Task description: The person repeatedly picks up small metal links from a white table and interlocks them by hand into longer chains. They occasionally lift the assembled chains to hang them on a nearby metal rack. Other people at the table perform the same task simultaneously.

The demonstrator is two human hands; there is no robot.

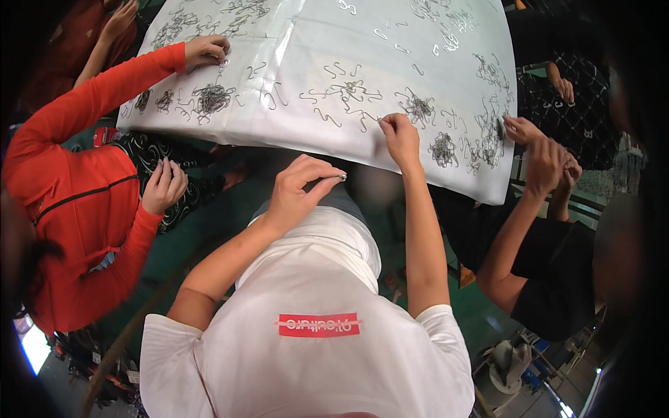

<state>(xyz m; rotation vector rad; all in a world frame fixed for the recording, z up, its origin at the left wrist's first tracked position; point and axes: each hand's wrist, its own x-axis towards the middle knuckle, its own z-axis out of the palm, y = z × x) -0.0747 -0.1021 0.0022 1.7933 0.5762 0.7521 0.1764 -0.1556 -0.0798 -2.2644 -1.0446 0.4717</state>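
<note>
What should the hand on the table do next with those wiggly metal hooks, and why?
Probably pinch one hook and lift it toward the left hand. The right hand rests its fingertips at the edge of the white table, right beside a tangle of bent wire hooks. The left hand waits below the edge, fingers curled around a small metal piece, as if collecting them.

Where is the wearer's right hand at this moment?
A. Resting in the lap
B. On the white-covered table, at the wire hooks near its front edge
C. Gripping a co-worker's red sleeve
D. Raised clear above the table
B: the right hand rests on the white table cover with fingertips at loose wire hooks, while the left hand is held off the table, pinching a small metal piece.
</note>
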